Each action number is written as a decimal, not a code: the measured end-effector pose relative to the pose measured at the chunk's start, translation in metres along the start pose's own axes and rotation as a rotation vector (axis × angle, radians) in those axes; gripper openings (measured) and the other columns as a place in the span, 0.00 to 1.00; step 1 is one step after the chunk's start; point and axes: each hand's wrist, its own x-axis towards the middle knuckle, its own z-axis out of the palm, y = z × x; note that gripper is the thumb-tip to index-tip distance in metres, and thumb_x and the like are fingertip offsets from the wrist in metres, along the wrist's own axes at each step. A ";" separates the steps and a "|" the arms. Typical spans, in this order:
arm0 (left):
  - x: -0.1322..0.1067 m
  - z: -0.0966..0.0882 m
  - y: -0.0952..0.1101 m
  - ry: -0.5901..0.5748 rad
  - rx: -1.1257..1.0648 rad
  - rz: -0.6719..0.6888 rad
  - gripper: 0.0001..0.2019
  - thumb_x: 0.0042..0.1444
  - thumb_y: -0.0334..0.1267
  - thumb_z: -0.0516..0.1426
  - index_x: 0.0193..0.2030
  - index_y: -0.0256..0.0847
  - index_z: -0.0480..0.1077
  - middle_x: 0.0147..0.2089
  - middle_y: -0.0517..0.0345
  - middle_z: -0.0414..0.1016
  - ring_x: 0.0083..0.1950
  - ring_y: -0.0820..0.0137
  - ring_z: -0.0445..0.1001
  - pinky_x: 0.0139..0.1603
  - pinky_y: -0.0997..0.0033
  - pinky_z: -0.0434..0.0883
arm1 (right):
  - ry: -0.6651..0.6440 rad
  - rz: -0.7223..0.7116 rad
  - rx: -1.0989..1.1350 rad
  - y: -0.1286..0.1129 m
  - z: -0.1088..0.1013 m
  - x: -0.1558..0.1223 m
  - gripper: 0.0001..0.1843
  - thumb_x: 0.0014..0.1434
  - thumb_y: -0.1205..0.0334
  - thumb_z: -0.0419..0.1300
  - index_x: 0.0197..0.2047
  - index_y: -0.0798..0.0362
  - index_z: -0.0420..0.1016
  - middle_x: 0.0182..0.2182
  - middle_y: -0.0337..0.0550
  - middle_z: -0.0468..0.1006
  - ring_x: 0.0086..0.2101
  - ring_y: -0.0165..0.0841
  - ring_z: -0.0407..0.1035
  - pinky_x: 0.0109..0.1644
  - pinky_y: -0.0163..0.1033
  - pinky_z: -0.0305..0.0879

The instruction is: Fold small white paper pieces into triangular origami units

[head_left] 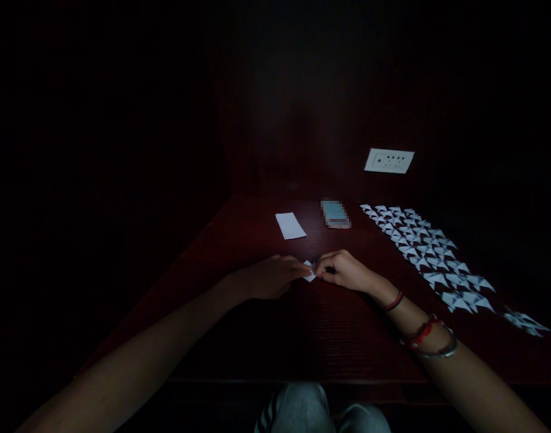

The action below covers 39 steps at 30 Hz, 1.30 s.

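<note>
A small piece of white folded paper lies on the dark red table between my two hands. From the left, my left hand reaches in with a ring on one finger, its fingers close together and its fingertips holding the paper against the tabletop. My right hand is bent at the fingers, with thumb and forefinger pinched at the paper's right edge. Part of the paper is hidden under the fingers, and its exact folds are too dim to make out.
A stack of white paper sheets lies beyond my hands, with a blurred phone-like object to its right. Rows of several folded white paper shapes cover the table's right side. A wall socket is behind. The table ends near my knees.
</note>
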 end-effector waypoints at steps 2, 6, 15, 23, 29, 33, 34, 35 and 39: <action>0.000 0.000 0.000 0.002 0.006 0.003 0.29 0.46 0.23 0.47 0.56 0.47 0.49 0.55 0.61 0.57 0.53 0.66 0.56 0.48 0.66 0.54 | -0.012 -0.019 -0.013 -0.001 0.000 0.000 0.08 0.51 0.73 0.50 0.29 0.57 0.70 0.29 0.41 0.72 0.29 0.26 0.65 0.35 0.30 0.58; 0.000 0.001 0.000 0.010 0.023 0.010 0.29 0.46 0.23 0.47 0.55 0.46 0.50 0.55 0.61 0.57 0.53 0.67 0.55 0.48 0.66 0.54 | -0.029 -0.033 -0.049 -0.001 0.000 0.000 0.08 0.51 0.72 0.50 0.30 0.57 0.70 0.28 0.41 0.71 0.29 0.26 0.64 0.35 0.31 0.58; 0.001 0.001 0.000 -0.004 0.067 -0.021 0.25 0.49 0.27 0.47 0.55 0.43 0.50 0.55 0.58 0.55 0.53 0.67 0.55 0.48 0.67 0.54 | -0.052 -0.065 -0.145 -0.005 -0.003 0.000 0.08 0.53 0.71 0.50 0.32 0.57 0.70 0.30 0.43 0.71 0.32 0.28 0.65 0.38 0.33 0.59; 0.001 0.004 0.000 -0.006 0.120 -0.009 0.26 0.49 0.27 0.47 0.56 0.45 0.49 0.56 0.60 0.55 0.54 0.67 0.53 0.48 0.67 0.54 | -0.064 -0.077 -0.132 -0.003 -0.003 -0.001 0.09 0.53 0.71 0.50 0.33 0.56 0.71 0.31 0.43 0.72 0.34 0.28 0.65 0.40 0.34 0.59; 0.000 0.006 0.001 -0.007 0.130 -0.018 0.26 0.48 0.26 0.47 0.56 0.45 0.49 0.56 0.60 0.55 0.53 0.67 0.54 0.47 0.67 0.54 | -0.037 -0.048 0.019 0.003 -0.011 -0.005 0.10 0.52 0.72 0.50 0.34 0.56 0.72 0.32 0.42 0.72 0.32 0.26 0.66 0.38 0.31 0.61; 0.000 0.004 0.002 -0.004 0.131 -0.019 0.27 0.48 0.25 0.46 0.56 0.46 0.48 0.56 0.60 0.55 0.53 0.68 0.55 0.47 0.68 0.54 | -0.040 -0.050 0.018 0.006 -0.011 -0.006 0.13 0.52 0.73 0.50 0.38 0.54 0.72 0.35 0.42 0.72 0.35 0.27 0.66 0.40 0.33 0.61; 0.000 0.004 0.002 -0.005 0.132 -0.021 0.27 0.48 0.25 0.46 0.56 0.46 0.48 0.56 0.61 0.55 0.53 0.68 0.55 0.47 0.68 0.54 | -0.050 -0.057 0.016 0.006 -0.010 -0.006 0.13 0.52 0.73 0.51 0.39 0.54 0.72 0.35 0.42 0.72 0.35 0.27 0.66 0.41 0.33 0.61; 0.000 0.004 0.002 -0.007 0.132 -0.022 0.27 0.48 0.25 0.46 0.56 0.46 0.49 0.56 0.61 0.55 0.53 0.68 0.55 0.47 0.68 0.54 | -0.059 -0.063 0.011 0.006 -0.009 -0.005 0.14 0.52 0.73 0.51 0.39 0.54 0.72 0.35 0.42 0.72 0.35 0.28 0.66 0.41 0.33 0.61; 0.001 0.005 0.000 -0.006 0.126 -0.014 0.27 0.47 0.25 0.46 0.56 0.45 0.49 0.56 0.62 0.55 0.53 0.68 0.54 0.47 0.67 0.54 | -0.085 -0.084 -0.014 0.005 -0.007 -0.005 0.14 0.51 0.73 0.51 0.39 0.54 0.72 0.36 0.43 0.72 0.36 0.28 0.65 0.42 0.34 0.60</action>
